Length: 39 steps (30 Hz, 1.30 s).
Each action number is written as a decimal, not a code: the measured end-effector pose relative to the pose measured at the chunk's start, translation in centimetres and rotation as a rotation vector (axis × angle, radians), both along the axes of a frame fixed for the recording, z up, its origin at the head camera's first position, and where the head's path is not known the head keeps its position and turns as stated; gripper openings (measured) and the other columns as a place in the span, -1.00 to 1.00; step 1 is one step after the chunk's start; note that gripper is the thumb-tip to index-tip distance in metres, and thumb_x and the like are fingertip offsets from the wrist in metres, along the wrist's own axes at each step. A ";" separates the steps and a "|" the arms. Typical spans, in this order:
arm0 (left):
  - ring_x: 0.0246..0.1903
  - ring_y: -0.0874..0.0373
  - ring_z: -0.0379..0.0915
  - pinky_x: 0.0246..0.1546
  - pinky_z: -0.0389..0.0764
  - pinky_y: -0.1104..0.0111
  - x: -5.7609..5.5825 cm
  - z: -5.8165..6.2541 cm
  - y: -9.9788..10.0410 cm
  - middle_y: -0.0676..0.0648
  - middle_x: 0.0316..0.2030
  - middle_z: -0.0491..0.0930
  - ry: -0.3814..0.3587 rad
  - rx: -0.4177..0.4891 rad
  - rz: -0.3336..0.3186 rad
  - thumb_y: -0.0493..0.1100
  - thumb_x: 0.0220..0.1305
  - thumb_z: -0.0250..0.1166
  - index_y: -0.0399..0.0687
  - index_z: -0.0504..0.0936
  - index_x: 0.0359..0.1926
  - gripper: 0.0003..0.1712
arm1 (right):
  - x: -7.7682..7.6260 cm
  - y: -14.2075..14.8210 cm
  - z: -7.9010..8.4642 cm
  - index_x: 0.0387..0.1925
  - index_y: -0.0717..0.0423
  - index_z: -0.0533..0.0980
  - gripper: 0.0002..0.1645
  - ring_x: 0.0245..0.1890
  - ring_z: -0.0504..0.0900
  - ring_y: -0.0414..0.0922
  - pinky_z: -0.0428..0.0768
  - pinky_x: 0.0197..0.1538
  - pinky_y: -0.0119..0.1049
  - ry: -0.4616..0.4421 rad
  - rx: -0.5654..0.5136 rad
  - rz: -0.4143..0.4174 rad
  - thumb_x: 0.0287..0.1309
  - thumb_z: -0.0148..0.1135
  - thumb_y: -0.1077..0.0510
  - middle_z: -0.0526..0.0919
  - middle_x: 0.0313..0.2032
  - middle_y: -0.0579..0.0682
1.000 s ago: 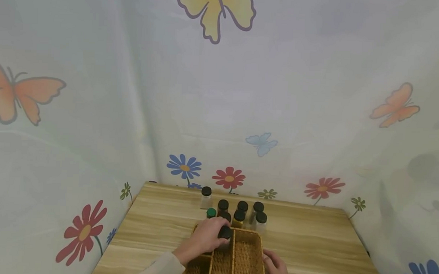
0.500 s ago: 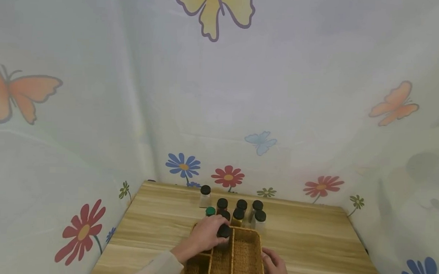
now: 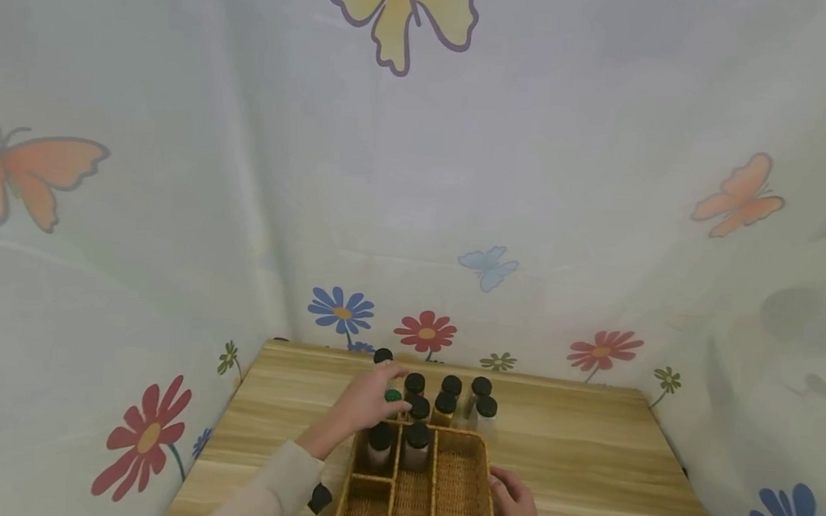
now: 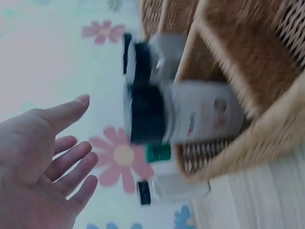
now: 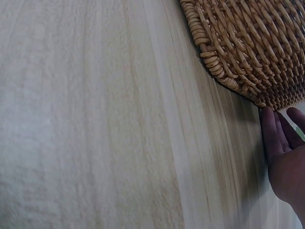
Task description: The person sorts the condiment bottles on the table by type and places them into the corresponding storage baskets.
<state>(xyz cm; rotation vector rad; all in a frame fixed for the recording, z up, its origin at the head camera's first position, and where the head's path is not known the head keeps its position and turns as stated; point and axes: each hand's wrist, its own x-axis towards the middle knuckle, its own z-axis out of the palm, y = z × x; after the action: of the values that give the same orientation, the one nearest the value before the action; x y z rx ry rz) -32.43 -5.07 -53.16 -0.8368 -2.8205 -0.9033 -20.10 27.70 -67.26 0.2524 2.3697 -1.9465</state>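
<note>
A divided wicker basket (image 3: 461, 484) stands on the table in the head view. Two black-capped spice jars stand upright in it: one jar (image 3: 379, 453) in the back left compartment, another jar (image 3: 416, 457) in the middle one. My left hand (image 3: 363, 399) reaches past the basket's back edge, thumb and fingers spread around a green-capped jar (image 3: 393, 395); whether it touches the jar cannot be told. Those fingers look loose and hold nothing in the left wrist view. Against the basket's right side rests my right hand (image 3: 517, 504), its fingers fairly straight at the woven wall (image 5: 252, 52) in the right wrist view.
Behind the basket stand several black-capped jars, among them a yellowish jar (image 3: 444, 411) and a pale jar (image 3: 486, 417). A farther jar (image 3: 383, 356) is partly hidden by my left hand. Left of the basket is a small black object (image 3: 319, 498). A printed curtain (image 3: 416, 174) surrounds the table.
My left hand has let go of the black-capped jar in the middle compartment and moved back and left to the green-capped jar. My right hand stays at the basket's side.
</note>
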 end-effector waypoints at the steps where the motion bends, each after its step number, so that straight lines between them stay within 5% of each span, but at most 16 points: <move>1: 0.23 -0.14 0.56 0.16 0.63 -0.03 -0.5 0.1 -0.3 -0.15 0.28 0.57 -0.001 0.005 0.019 0.07 0.31 0.55 -0.08 0.57 0.39 -0.28 | 0.0 0.1 0.0 0.29 0.40 0.53 -0.33 0.19 0.63 0.15 0.62 0.20 0.12 -0.002 -0.004 0.004 0.54 0.16 -0.12 0.64 0.21 0.32; 13: 0.29 -0.28 0.48 0.30 0.50 -0.12 -5.2 -1.7 -3.2 -0.30 0.28 0.53 0.061 0.046 0.149 -0.09 0.26 0.58 -0.29 0.54 0.38 -0.25 | -0.3 -0.2 -0.7 0.28 0.42 0.52 -0.34 0.12 0.67 0.10 0.65 0.15 0.10 0.021 -0.005 0.056 0.56 0.15 -0.10 0.64 0.20 0.33; 25: 0.41 -0.34 0.33 0.39 0.37 -0.18 -7.3 -3.9 -3.2 -0.38 0.44 0.39 -0.101 0.165 0.166 -0.11 0.35 0.51 -0.29 0.39 0.51 -0.16 | -0.2 0.1 -0.6 0.33 0.47 0.45 -0.26 0.02 0.74 0.12 0.73 0.03 0.04 -0.015 -0.106 0.080 0.53 0.18 -0.13 0.61 0.21 0.37; 39: 0.28 -0.37 0.45 0.31 0.46 -0.17 -9.5 -6.1 -1.6 -0.42 0.28 0.51 -0.029 0.184 0.205 -0.18 0.26 0.56 -0.39 0.51 0.39 -0.25 | -0.4 0.9 -0.5 0.37 0.46 0.40 -0.23 0.05 0.74 0.19 0.73 0.03 0.14 -0.057 -0.170 0.077 0.55 0.15 -0.14 0.56 0.26 0.40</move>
<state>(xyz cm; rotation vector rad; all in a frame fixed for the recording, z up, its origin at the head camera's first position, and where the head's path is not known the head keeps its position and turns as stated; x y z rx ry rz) -41.94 -6.71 -59.31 -0.5054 -2.7283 -1.1270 -20.46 28.56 -67.79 0.2011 2.1313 -2.0599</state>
